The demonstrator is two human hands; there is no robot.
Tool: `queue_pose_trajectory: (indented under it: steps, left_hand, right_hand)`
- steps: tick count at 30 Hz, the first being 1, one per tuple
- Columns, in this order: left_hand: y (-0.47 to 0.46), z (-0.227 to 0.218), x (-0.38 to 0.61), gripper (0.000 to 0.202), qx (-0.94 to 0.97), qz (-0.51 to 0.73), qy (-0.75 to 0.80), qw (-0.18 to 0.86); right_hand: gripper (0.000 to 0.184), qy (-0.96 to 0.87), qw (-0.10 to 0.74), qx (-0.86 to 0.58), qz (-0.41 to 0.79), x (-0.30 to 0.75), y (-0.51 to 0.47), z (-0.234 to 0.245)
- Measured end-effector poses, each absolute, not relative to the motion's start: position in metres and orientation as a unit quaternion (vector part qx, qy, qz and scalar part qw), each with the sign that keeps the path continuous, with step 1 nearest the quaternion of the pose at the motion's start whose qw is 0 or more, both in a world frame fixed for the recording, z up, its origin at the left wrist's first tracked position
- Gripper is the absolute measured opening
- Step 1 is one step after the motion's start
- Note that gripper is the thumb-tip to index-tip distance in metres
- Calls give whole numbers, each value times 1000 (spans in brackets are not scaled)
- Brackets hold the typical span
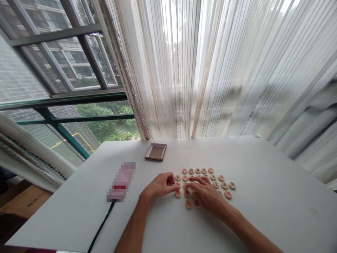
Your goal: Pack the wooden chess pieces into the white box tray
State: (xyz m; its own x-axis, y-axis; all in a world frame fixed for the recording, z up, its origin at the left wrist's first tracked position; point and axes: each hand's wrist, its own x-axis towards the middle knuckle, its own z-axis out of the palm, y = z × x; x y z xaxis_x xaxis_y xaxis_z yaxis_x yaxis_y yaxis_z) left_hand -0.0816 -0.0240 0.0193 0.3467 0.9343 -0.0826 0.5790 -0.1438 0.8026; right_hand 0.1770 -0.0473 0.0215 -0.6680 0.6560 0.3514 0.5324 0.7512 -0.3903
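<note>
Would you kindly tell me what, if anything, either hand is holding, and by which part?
That cannot be told: the left hand is at red-marked discs, the right hand over other discs, and no clear grip shows.

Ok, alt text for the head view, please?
A person's left hand is at the left edge of a cluster of round, character-marked pieces on a white table; the right hand is over the cluster's middle. A shallow open box lies beyond them.

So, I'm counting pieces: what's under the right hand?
Several round pieces, some marked red, some black, show partly around the right hand; whatever lies fully beneath it cannot be seen.
</note>
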Motion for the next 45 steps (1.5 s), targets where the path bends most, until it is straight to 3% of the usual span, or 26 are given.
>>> queue_pose_trajectory:
  steps: [13,38,45]
  left_hand:
    - [-25,21,-77,30,726,241,551,334]
    - [-26,18,-82,41,692,233,538,421]
    - [-41,42,-72,27,731,229,547,336]
  right_hand:
    - [43,-904,248,-313,150,180,-54,20]
    - [30,-892,327,-275,148,178,-58,28]
    - [36,-857,362,-360,73,222,-92,12]
